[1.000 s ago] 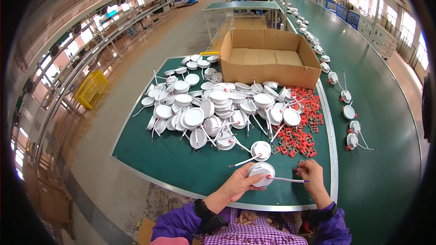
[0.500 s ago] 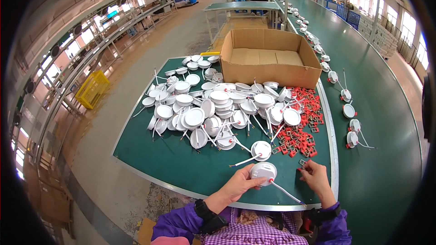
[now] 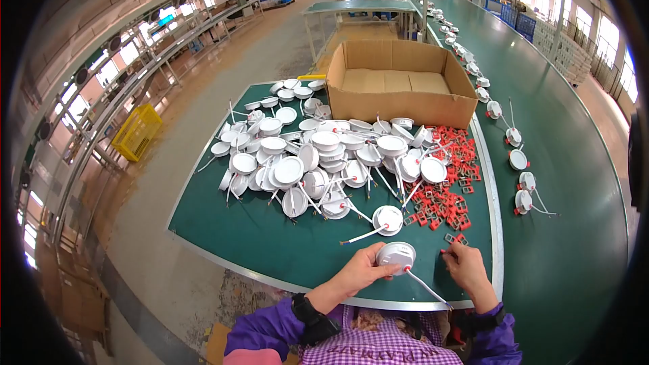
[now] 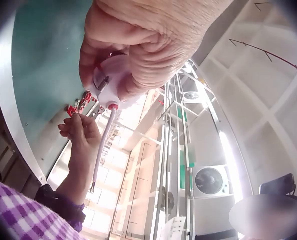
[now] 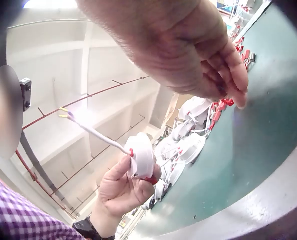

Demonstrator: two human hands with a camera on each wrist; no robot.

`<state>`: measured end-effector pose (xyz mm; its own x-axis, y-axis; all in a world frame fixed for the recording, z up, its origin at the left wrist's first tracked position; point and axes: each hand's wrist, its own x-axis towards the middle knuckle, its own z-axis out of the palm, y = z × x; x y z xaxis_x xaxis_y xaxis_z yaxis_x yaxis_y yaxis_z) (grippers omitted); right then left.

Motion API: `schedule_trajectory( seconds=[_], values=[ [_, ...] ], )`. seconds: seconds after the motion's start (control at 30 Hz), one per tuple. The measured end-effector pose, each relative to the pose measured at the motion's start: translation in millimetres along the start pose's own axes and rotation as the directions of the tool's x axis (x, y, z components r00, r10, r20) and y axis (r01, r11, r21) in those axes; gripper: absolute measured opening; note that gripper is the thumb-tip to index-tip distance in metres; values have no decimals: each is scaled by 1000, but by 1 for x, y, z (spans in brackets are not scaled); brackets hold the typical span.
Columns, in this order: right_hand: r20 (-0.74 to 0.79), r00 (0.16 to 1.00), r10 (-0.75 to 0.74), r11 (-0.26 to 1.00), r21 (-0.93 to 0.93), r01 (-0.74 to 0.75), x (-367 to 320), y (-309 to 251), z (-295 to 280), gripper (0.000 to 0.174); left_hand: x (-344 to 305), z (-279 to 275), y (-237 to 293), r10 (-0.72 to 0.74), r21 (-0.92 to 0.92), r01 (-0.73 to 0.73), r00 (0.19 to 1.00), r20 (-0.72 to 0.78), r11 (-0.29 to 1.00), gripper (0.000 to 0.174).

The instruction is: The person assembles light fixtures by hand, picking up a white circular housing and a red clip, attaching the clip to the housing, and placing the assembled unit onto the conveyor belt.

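My left hand (image 3: pixel 358 272) grips a white round downlight (image 3: pixel 397 255) by its rim, above the table's front part. Its white cable (image 3: pixel 427 286) slants down to the right from a red grommet. A spring (image 4: pixel 104 83) shows on the downlight's side in the left wrist view, and part of the rim is hidden by my fingers. To the right, my right hand (image 3: pixel 466 269) pinches a small red clip (image 4: pixel 72 111) low over the table. Two loose clips (image 3: pixel 456 238) lie just beyond its fingertips. Another downlight (image 3: pixel 388 220) rests on the table ahead of my left hand.
A heap of white downlights (image 3: pixel 287 170) covers the table's middle, beside a pile of red clips (image 3: pixel 443 203). Behind them stands a cardboard box (image 3: pixel 405 105). Along the right runs a green conveyor (image 3: pixel 574 230) carrying a row of downlights (image 3: pixel 518 159).
The downlight in my left hand has turned and shifted slightly right; its cable swung from level to slanting down. My right hand stays by the clips, with two loose ones now showing at its fingertips.
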<state>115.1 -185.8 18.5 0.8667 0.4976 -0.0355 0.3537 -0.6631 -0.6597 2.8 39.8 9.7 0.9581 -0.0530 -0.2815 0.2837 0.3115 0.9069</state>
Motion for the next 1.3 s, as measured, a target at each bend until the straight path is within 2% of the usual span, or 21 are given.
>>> schedule_trajectory(
  seconds=[0.2,0.37,0.43,0.5,0.6,0.8,0.93,1.0,1.13,1.3],
  values=[
    [-19,996,85,992,90,-83,-3,6,4,12,1,0,4,5,9,-5,999,-37,1000,30],
    [-8,999,49,995,90,-48,-6,11,7,12,2,-3,3,-27,52,32,994,-107,998,31],
    [-11,999,40,997,71,-39,-6,11,6,12,3,-5,0,-8,54,13,994,-107,998,32],
    [-9,993,119,983,141,-117,-7,7,7,12,3,-7,-2,13,56,-7,994,-108,998,33],
    [-6,992,128,978,167,-125,-7,8,9,13,2,-10,-3,-29,52,35,993,-112,998,33],
    [-20,994,108,973,206,-102,-9,12,16,13,2,-9,-6,-40,62,47,992,-116,997,31],
    [4,992,128,979,160,-127,-10,10,14,13,3,-9,-9,-34,41,39,994,-105,998,31],
    [-16,995,96,973,210,-90,-11,14,16,14,5,-8,-9,-28,38,31,995,-98,999,31],
    [-22,994,111,977,184,-105,-13,10,16,14,5,-4,-8,-45,43,50,994,-96,998,31],
    [-32,993,117,964,245,-105,-14,8,15,14,4,-1,-6,-54,40,58,995,-88,997,30]
  ],
)
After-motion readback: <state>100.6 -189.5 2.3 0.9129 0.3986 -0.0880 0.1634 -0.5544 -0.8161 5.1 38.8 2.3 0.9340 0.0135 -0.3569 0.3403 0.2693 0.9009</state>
